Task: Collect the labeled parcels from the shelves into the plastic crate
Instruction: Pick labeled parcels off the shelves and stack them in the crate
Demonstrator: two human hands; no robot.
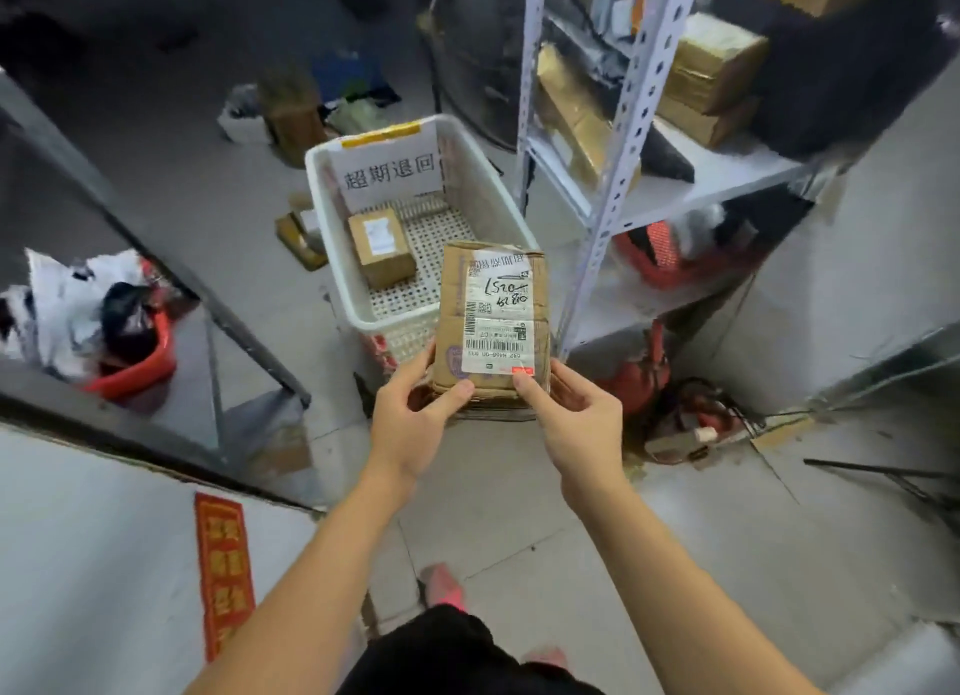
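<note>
Floor-level white crate (328,226) holds one small parcel (382,250).

Far left of the fingers (453,396), a red basin (150,369) holds crumpled black and white bags (72,304). Below-left of them is a red banner (223,575) with gold characters. A round fan (478,55) stands well beyond them.

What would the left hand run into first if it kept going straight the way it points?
The left hand grips the cardboard parcel, so that comes first. Past it lies the white crate, probably its near wall, though one view leaves depth unclear.
</note>
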